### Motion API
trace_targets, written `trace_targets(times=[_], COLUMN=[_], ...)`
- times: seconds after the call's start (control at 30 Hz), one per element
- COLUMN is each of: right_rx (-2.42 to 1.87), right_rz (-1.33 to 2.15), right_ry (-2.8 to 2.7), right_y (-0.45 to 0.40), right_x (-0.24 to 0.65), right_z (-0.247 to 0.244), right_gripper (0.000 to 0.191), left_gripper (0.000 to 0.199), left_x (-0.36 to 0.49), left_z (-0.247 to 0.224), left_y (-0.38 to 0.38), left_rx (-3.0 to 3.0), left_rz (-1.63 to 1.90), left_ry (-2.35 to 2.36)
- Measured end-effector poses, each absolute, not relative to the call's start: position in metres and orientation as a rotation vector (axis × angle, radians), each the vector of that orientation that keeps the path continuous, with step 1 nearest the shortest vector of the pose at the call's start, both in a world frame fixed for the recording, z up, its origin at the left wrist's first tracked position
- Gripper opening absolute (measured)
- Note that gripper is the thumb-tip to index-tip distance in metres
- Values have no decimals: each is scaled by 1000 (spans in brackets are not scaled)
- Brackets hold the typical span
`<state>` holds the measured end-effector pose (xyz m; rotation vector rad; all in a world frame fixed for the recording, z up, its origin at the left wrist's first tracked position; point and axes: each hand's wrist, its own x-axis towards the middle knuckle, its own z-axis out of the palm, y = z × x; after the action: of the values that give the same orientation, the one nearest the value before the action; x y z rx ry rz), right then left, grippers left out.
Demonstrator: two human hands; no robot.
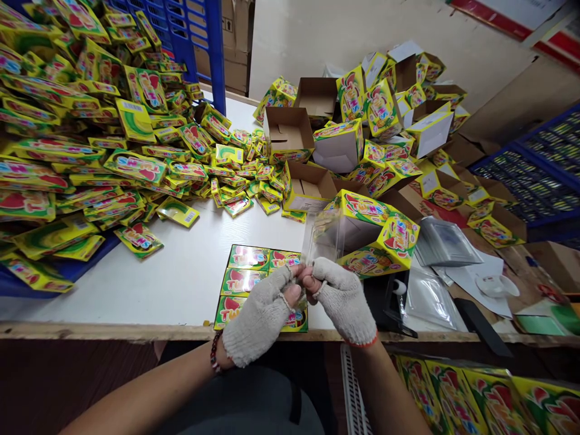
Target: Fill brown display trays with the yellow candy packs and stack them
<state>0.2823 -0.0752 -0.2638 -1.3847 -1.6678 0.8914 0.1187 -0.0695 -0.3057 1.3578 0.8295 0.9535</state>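
My left hand and my right hand, both in pale knitted fingerless gloves, meet in the middle of the head view. Their fingertips pinch a clear plastic bag, whose transparent film stands up beyond them. Below my left hand, several small yellow-green "TWINS" boxes lie flat in a neat block near the table's front edge. My left hand covers part of that block. Just past my right hand, a larger open "TWINS" carton lies on its side.
A big heap of small boxes spills from a blue crate on the left. Open cartons pile up at the back. Stacked clear bags lie right, near a black tape dispenser. Packed boxes show at lower right.
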Motion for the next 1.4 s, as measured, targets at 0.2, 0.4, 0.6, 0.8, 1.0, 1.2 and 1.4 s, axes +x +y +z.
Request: trace_targets(times=[0.2,0.4,0.6,0.8,1.0,1.2,1.4], right_rx=[-1363,-1388,-1398,-1378,-1401,-1461,-1429], right_rz=[894,913,1003,1092,1101,939,948], right_ry=[-1665,-1413,-1362,-1349,-1357,-1471,-1494], right_y=[-76,-77,-72,-73,-74,-73,-74], right_x=[280,279,279,280,279,278,277], right_z=[-265,-270,-268,-268,-265,-262,-261], right_gripper=[30,20,27,29,32,29,32], left_gripper=[44,49,56,57,57,53,45], left_x=[122,124,127,126,124,125,126], left_z=[-307,-307,-318,-322,-319,-310,-304], left_y=[-68,-68,-73,-74,-76,-71,-64], left_rx=[1325,1451,1307,1253,1267,1231,1294], left_rz=[940,988,1003,984,965,988,992], left_ry=[824,786,707,666,724,663,749])
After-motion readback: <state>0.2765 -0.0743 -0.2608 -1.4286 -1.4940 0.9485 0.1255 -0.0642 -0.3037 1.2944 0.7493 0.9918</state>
